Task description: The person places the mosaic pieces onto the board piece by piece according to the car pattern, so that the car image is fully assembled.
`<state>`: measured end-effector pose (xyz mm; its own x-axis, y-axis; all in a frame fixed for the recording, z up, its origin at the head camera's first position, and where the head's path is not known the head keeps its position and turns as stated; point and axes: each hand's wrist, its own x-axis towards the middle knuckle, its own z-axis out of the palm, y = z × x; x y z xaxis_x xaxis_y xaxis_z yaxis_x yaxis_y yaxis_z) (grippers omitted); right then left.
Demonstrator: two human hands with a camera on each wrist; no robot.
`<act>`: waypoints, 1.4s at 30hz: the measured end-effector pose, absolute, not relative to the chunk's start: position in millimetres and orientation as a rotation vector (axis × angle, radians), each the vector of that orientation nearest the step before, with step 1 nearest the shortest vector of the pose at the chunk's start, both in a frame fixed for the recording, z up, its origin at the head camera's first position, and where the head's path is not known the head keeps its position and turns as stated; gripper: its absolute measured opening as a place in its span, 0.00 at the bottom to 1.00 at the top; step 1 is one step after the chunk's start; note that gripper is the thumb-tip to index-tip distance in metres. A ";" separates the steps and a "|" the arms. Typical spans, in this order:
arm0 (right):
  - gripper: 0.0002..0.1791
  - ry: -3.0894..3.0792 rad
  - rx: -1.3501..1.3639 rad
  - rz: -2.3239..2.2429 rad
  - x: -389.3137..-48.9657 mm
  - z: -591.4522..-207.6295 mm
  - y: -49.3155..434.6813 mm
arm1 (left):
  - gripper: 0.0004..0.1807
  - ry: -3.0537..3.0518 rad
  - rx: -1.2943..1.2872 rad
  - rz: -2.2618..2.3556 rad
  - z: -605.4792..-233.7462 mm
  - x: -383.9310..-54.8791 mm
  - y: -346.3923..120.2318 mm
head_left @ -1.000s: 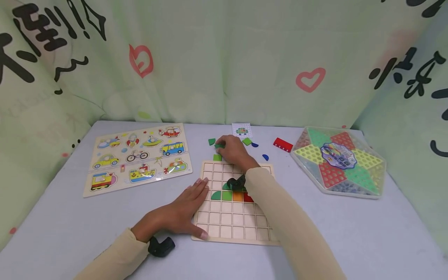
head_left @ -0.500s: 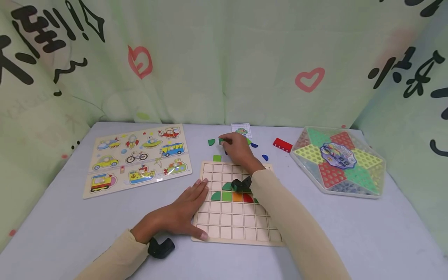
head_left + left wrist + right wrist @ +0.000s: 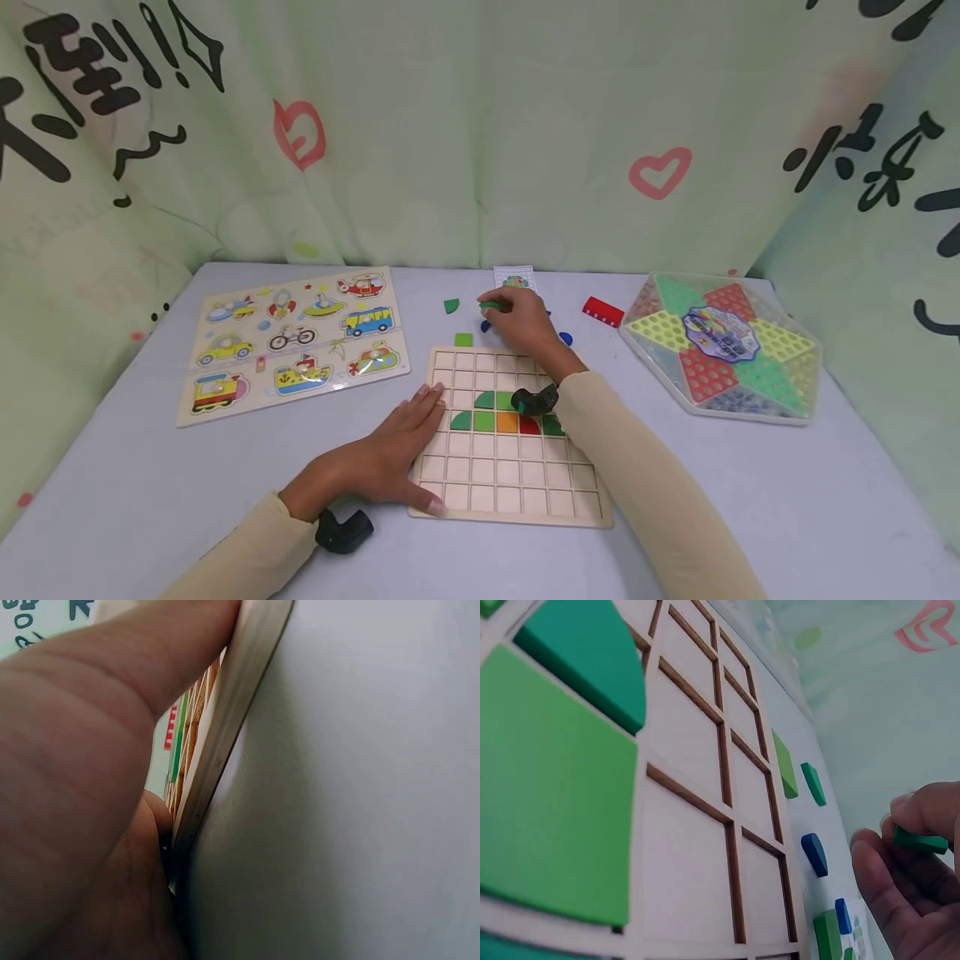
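A wooden grid board [image 3: 510, 475] lies on the table, with green, orange and red pieces set in its middle cells. My left hand [image 3: 393, 450] rests along the board's left side, fingers straight and thumb at the near corner; the left wrist view shows the thumb over the board's edge [image 3: 217, 742]. Beyond the far side, my right hand [image 3: 522, 321] pinches a small dark green piece [image 3: 920, 841] between thumb and fingers, in front of the small pattern card [image 3: 514, 276]. In the right wrist view, a light green square [image 3: 555, 787] sits in the grid up close.
Loose pieces lie past the board: a green square [image 3: 463, 340], a green quarter-circle [image 3: 451, 306] and blue half-rounds [image 3: 566, 338]. A vehicle picture puzzle [image 3: 296, 342] is at left. At right are a red block [image 3: 603, 312] and a hexagonal plastic box [image 3: 723, 346]. A curtain hangs behind.
My right hand has moved a little to the right with the dark green piece pinched in its fingers, uncovering a blue piece and more of the board. My left hand stays in place.
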<state>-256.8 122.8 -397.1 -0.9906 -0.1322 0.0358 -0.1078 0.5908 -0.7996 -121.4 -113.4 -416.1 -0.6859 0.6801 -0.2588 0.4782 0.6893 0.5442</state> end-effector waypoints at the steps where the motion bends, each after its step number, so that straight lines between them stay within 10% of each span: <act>1: 0.12 2.771 -0.209 -1.397 -255.9 -396.8 123.9 | 0.70 2.456 0.895 0.613 -416.3 -121.4 -113.5; 42: 0.13 2.616 -0.551 -1.164 -184.4 -392.9 139.2 | 0.71 2.461 0.870 0.592 -417.3 -121.5 -113.8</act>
